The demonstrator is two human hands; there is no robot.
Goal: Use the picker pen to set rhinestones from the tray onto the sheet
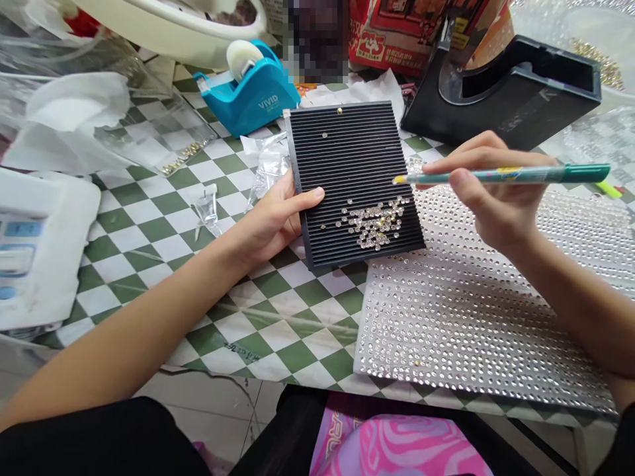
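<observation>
Holding, left hand (278, 218), centre of the frame: one black, finely ridged rectangular tray (357, 152); grip closed on its left edge, thumb over the ridges.

Holding, right hand (506, 188), right of centre: one slim green pen-shaped stick with a yellow tip (530, 174); grip pinched around the shaft, between thumb and fingers. Tip lies over the tray near its right edge; contact with the ridges cannot be told.

Contents of tray: a cluster of small, clear, round faceted stones (380, 225), lower right part, a few strays apart from it.

Handling, as judged: tray best kept steady and near level, so loose stones stay put; tip best lowered lightly onto one stone at a time, strays first, without pushing the cluster over the right edge.

Orientation: stick's long axis nearly level across the frame, tip pointing left, capped end right. Tray's ridges run left to right, right ends slightly higher; its side edges lean from upper left to lower right.

Adjacent: one white sheet set with rows of silvery stones (471, 297), lower right, on the green-and-white checked bench (297, 324).
</observation>
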